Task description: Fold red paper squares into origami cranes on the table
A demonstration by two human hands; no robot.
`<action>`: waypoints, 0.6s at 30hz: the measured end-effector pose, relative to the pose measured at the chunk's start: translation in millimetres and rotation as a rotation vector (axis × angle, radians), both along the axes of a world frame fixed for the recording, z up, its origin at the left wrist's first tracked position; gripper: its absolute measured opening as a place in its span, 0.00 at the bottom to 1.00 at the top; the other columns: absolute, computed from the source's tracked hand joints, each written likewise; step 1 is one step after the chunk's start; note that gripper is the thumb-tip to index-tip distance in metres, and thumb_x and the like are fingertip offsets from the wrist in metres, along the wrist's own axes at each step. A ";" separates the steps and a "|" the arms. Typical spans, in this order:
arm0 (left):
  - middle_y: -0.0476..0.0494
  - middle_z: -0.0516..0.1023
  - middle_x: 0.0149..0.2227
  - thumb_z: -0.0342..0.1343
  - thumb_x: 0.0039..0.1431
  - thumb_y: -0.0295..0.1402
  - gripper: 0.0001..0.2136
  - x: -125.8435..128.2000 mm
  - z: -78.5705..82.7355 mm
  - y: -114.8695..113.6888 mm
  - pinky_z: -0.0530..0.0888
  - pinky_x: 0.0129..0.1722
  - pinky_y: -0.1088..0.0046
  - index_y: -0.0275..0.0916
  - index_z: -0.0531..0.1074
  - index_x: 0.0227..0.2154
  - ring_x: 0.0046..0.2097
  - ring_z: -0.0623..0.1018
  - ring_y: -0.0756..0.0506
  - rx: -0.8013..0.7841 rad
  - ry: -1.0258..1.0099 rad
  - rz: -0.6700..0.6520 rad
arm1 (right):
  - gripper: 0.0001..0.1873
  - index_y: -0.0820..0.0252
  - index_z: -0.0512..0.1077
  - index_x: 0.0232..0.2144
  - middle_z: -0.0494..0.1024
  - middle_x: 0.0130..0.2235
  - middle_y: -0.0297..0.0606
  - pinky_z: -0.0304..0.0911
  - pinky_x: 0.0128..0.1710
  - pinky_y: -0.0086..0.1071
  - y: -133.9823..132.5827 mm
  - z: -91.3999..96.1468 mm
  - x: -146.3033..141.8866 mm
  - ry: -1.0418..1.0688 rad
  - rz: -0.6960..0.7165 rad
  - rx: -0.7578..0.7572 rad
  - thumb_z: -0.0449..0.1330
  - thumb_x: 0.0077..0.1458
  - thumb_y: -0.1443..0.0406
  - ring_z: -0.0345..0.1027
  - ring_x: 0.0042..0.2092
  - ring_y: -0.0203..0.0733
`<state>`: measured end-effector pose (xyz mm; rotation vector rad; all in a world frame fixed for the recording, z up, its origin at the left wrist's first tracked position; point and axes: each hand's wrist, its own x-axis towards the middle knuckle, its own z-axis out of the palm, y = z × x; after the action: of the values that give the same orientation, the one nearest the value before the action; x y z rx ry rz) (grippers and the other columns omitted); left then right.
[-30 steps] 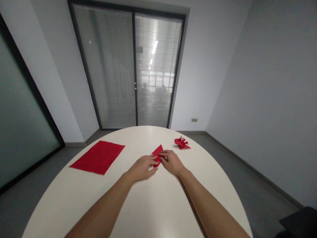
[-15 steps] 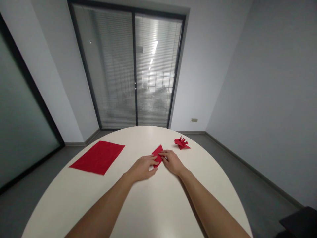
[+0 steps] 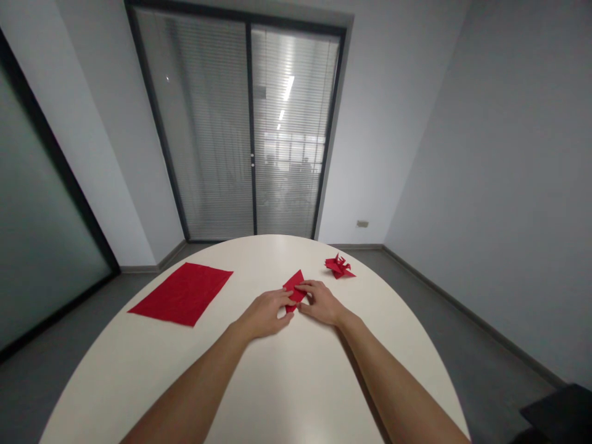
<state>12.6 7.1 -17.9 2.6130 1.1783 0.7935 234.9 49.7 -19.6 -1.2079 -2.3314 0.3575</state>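
Note:
A small folded piece of red paper (image 3: 296, 281) lies at the middle of the white table, one pointed corner turned away from me. My left hand (image 3: 267, 316) holds its left side against the tabletop, fingers over the paper and thumb at the near corner. From the right, my right hand (image 3: 321, 302) grips the paper, with bent fingertips on top and the thumb by its near right edge. Both hands partly cover the sheet, so its lower folds are hidden. Beyond my right hand sits a spiky folded red paper figure (image 3: 339, 266).
A large flat red sheet (image 3: 182, 295) lies on the left of the round white table (image 3: 277, 246). Glass panels with blinds (image 3: 252, 123) stand behind the table. A black object (image 3: 559, 410) shows at the lower right.
My right thumb has moved out from the fingers toward the paper's near corner. My left hand and the other red papers stay in place.

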 end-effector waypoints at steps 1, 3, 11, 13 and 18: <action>0.43 0.78 0.56 0.57 0.62 0.34 0.15 0.0 0.0 0.0 0.69 0.62 0.60 0.44 0.77 0.52 0.61 0.73 0.39 0.001 0.001 -0.001 | 0.27 0.61 0.75 0.56 0.74 0.57 0.49 0.57 0.60 0.44 0.3 -0.2 -0.3 0.006 -0.006 0.004 0.64 0.54 0.58 0.66 0.58 0.53; 0.43 0.78 0.56 0.57 0.62 0.34 0.15 0.0 -0.6 0.3 0.69 0.62 0.61 0.44 0.77 0.52 0.61 0.73 0.39 0.003 0.002 -0.001 | 0.24 0.60 0.76 0.54 0.76 0.55 0.48 0.58 0.60 0.43 1.1 -0.7 -1.2 0.023 -0.020 0.011 0.61 0.56 0.61 0.66 0.57 0.51; 0.44 0.78 0.56 0.57 0.62 0.35 0.15 -1.4 -5.0 1.9 0.69 0.62 0.62 0.44 0.77 0.50 0.61 0.73 0.40 0.015 0.008 0.001 | 0.22 0.58 0.78 0.51 0.79 0.53 0.43 0.60 0.58 0.39 6.4 -4.5 -1.6 0.052 -0.022 0.021 0.54 0.57 0.71 0.69 0.54 0.48; 0.43 0.79 0.56 0.57 0.62 0.35 0.14 -1.7 -5.0 2.1 0.69 0.62 0.61 0.43 0.78 0.49 0.61 0.73 0.39 0.013 0.009 0.001 | 0.22 0.59 0.79 0.50 0.79 0.52 0.43 0.60 0.57 0.38 8.0 -6.3 -1.7 0.052 -0.019 0.031 0.53 0.56 0.72 0.70 0.53 0.47; 0.44 0.79 0.55 0.57 0.62 0.34 0.14 -0.9 -3.5 2.1 0.69 0.62 0.61 0.44 0.78 0.49 0.60 0.74 0.39 0.007 0.001 -0.021 | 0.23 0.60 0.77 0.51 0.79 0.52 0.43 0.59 0.57 0.38 6.6 -5.3 -3.7 0.021 -0.044 0.049 0.53 0.56 0.73 0.69 0.53 0.47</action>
<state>11.7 9.3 -21.4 2.6272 1.1487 0.7936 231.2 56.3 -24.9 -1.2240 -2.2780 0.2948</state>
